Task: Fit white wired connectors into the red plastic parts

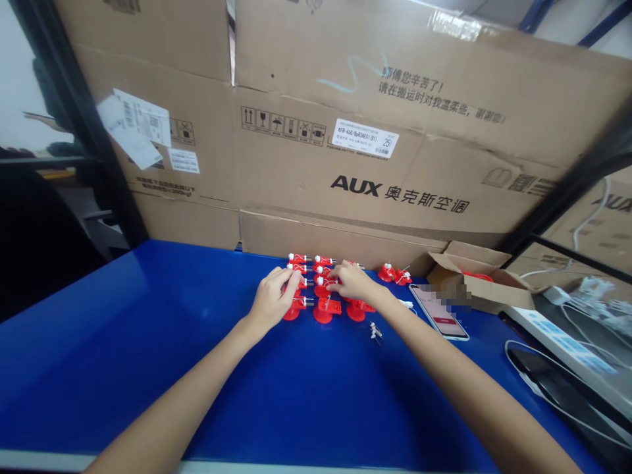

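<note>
Several small red plastic parts with white tips (323, 309) stand in rows on the blue table (148, 355). My left hand (273, 297) rests on the left column, fingers curled over a red part (295, 308). My right hand (351, 282) lies over the right side of the rows, fingertips pinched on a red part (323, 284) in the middle column. Two more red parts (394, 273) sit apart to the right. A small white and metal piece (375, 331) lies loose beside my right forearm.
A smartphone (439, 311) lies right of the parts, next to an open cardboard box (476, 284). Large AUX cartons (375, 131) wall the back of the table. A white power strip (563, 342) and cables (548, 385) sit at the right edge.
</note>
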Action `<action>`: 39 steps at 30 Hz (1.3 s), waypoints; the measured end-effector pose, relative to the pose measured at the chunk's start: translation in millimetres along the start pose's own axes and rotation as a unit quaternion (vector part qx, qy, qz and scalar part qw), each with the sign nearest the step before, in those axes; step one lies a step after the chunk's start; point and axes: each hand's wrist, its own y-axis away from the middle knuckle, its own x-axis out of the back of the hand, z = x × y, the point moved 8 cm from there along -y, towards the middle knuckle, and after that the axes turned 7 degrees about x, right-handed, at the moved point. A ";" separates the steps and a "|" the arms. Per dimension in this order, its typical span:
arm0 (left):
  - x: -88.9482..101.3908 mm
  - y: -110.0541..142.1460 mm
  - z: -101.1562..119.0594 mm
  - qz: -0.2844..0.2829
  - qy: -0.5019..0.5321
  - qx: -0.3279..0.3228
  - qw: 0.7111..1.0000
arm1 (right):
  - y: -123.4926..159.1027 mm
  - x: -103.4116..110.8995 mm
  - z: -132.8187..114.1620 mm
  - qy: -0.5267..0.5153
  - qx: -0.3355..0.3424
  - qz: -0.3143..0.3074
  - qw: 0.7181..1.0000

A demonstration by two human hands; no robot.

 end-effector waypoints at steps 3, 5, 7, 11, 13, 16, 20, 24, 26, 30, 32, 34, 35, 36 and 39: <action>-4.6 1.3 1.2 -0.016 -0.004 -0.007 1.000 | -0.4 -1.8 0.2 -0.007 0.013 0.010 1.000; -7.0 1.7 1.2 -0.024 -0.006 -0.012 1.000 | 2.4 1.5 2.0 -0.013 0.014 0.029 0.999; -8.4 1.6 1.1 -0.029 -0.008 -0.018 0.999 | 9.8 8.5 2.8 -0.018 0.006 0.064 0.998; -8.7 3.1 4.7 -0.029 -0.011 -0.033 0.999 | 41.0 15.7 -7.0 -0.040 -0.022 0.129 0.991; -9.2 6.8 12.6 -0.028 -0.012 -0.057 0.998 | 58.9 7.4 -17.3 -0.061 -0.025 0.136 0.988; -14.1 17.4 29.7 -0.038 -0.012 -0.111 0.993 | 78.5 -14.8 -23.8 -0.147 -0.056 0.148 0.976; -29.7 33.9 46.5 -0.075 -0.041 -0.173 0.981 | 82.4 -41.0 -22.5 -0.212 -0.093 0.147 0.962; -43.6 44.3 52.1 -0.092 -0.085 -0.210 0.970 | 81.3 -45.1 -20.3 -0.308 -0.090 0.130 0.938; -48.9 46.7 50.8 -0.106 -0.095 -0.204 0.969 | 85.2 -42.7 -23.1 -0.353 -0.071 0.097 0.928; -56.8 50.5 47.3 -0.149 -0.092 -0.170 0.970 | 99.5 -30.9 -32.8 -0.396 -0.015 0.021 0.918; -60.2 52.2 46.4 -0.175 -0.086 -0.150 0.969 | 105.9 -21.3 -32.8 -0.406 0.003 0.001 0.914; -64.7 54.7 46.1 -0.209 -0.081 -0.133 0.966 | 110.8 -8.3 -21.5 -0.409 -0.003 0.019 0.913; -67.2 56.1 46.2 -0.225 -0.080 -0.126 0.963 | 113.1 -0.7 -9.8 -0.399 -0.021 0.047 0.916; -69.6 57.7 46.2 -0.240 -0.082 -0.121 0.960 | 116.3 7.4 5.9 -0.374 -0.050 0.087 0.922; -76.5 62.1 44.8 -0.274 -0.098 -0.113 0.950 | 132.7 24.8 61.6 -0.194 -0.184 0.198 0.943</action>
